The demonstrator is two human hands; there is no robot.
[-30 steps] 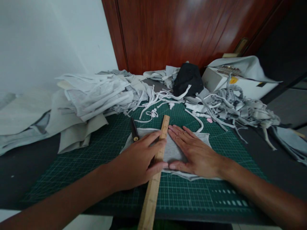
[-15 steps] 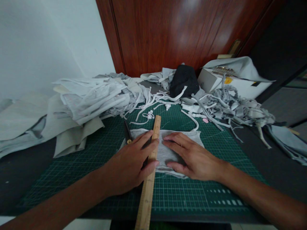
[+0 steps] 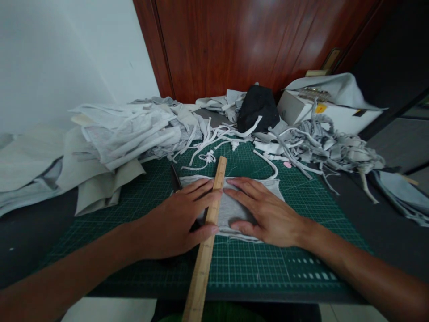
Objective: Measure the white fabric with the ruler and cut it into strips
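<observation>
A piece of grey fabric [image 3: 236,213] lies flat on the green cutting mat [image 3: 248,264]. Across it runs a wooden ruler [image 3: 208,232], slanting from the far side down past the table's front edge. My left hand [image 3: 177,217] lies over the ruler with its fingers spread, fingertips and thumb pressing on the wood. To the right of the ruler, my right hand [image 3: 264,210] rests on the fabric with fingers apart and fingertips close to the ruler's edge. A dark-handled tool [image 3: 175,177] pokes out beyond my left hand, which hides most of it.
White and grey fabric pieces [image 3: 127,129] are heaped at the left. Pale fabric cords [image 3: 217,138] lie beyond the ruler. A black cloth bundle [image 3: 258,109] stands at the back, beside a white box [image 3: 330,112]. Tangled grey strips [image 3: 315,138] fill the right rear.
The ruler's near end has swung slightly left. My right fingertips have moved closer to the ruler. My left hand has shifted a little left and now covers more of the dark-handled tool.
</observation>
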